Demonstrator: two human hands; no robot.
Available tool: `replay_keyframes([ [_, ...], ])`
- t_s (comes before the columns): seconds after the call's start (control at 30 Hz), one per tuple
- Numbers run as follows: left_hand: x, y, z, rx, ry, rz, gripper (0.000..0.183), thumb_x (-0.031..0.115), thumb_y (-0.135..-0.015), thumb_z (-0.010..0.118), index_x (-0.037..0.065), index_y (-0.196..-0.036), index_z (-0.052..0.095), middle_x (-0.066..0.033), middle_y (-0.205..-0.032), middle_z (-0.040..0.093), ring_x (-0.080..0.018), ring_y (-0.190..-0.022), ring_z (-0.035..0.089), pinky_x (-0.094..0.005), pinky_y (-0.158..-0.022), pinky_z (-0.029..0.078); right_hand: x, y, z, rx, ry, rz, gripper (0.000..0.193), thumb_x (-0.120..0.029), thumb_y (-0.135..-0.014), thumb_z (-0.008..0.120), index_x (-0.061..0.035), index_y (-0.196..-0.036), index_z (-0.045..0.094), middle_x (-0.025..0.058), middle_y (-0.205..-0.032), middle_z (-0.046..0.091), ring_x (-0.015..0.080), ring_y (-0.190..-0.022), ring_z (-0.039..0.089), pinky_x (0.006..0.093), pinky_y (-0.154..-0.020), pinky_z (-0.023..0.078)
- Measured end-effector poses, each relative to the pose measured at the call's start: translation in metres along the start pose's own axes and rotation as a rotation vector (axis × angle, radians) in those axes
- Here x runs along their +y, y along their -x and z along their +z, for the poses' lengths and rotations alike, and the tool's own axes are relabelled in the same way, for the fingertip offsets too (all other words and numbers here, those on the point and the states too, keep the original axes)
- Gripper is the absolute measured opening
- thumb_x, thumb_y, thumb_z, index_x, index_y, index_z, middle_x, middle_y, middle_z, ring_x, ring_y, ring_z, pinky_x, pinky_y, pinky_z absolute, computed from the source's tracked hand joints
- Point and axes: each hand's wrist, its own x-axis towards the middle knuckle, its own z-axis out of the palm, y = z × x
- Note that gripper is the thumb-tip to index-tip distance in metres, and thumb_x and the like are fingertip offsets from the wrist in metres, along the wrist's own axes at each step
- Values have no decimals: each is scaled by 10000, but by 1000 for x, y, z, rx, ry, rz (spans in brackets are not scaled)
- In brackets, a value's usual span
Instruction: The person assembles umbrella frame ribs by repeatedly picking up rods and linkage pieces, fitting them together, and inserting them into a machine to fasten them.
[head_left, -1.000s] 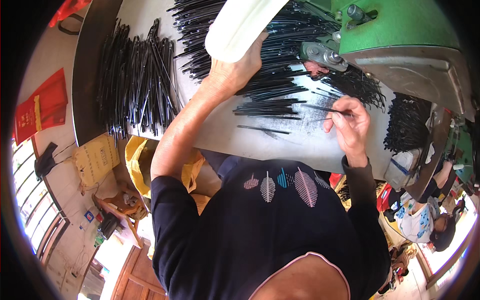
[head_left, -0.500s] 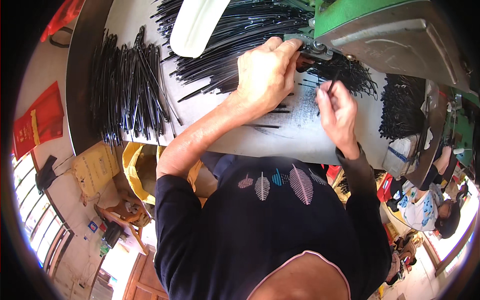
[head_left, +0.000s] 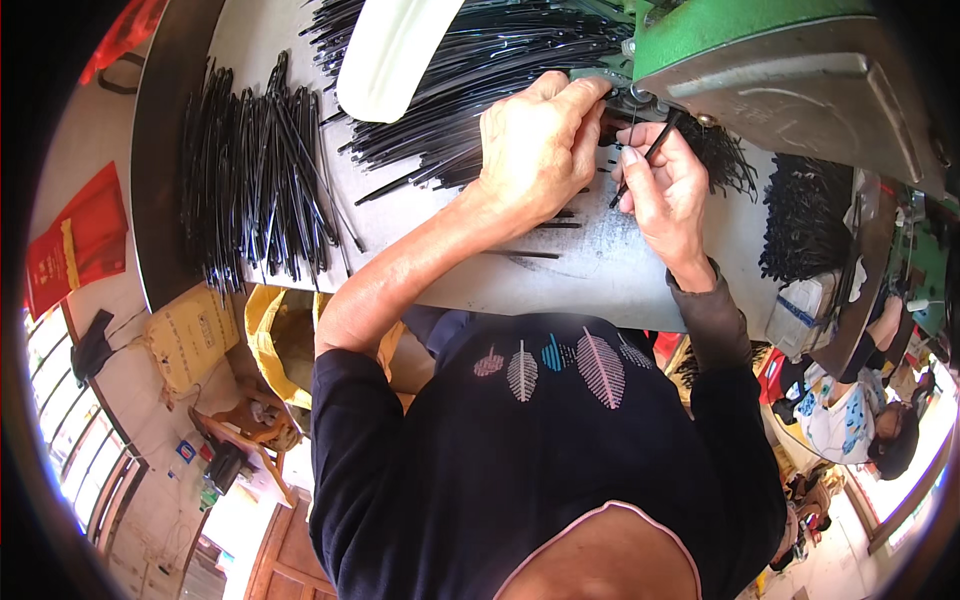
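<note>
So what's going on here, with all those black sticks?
A person's right-hand grip is pinching a thin black stick close to the green machine. The left-hand grip is beside it, at the machine's small metal part; its fingertips are partly hidden, so I can't tell if it's holding anything. Many more black sticks lie in a bunch on the left of the metal table.

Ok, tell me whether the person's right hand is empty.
No, the right hand pinches a thin black rod between thumb and fingers, just below the green machine in the picture.
</note>
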Motion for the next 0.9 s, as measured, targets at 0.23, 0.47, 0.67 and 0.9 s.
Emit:
replay_keyframes([
  [0.23,-1,0,0,26,-125,107,248,9,-742,669,83,-979,667,-58,-677,554,-228,-576,589,-327,-495,468,1,-1,-2,-23,3,22,122,-18,-883,569,13,-1000,565,32,-702,588,45,-514,524,184,-439,434],
  [0.47,0,-7,5,4,-176,223,441,108,-614,667,49,-1051,648,-80,-723,540,-241,-654,605,-354,-516,494,-2,-5,-9,-5,-65,-25,97,10,-890,538,32,-983,554,50,-762,579,47,-548,523,181,-445,434],
  [0.67,3,-10,9,32,-148,178,244,26,-713,688,106,-943,671,-50,-711,569,-240,-642,610,-331,-527,489,4,-8,-10,33,-26,-42,92,24,-880,541,44,-968,559,58,-746,584,51,-508,507,188,-442,416],
  [0.9,1,-11,-2,-40,-368,432,435,154,-667,633,-46,-1053,620,-81,-752,548,-213,-625,584,-323,-500,490,4,-9,-11,9,0,-8,79,-15,-894,546,22,-954,580,36,-706,588,44,-489,498,178,-444,402],
])
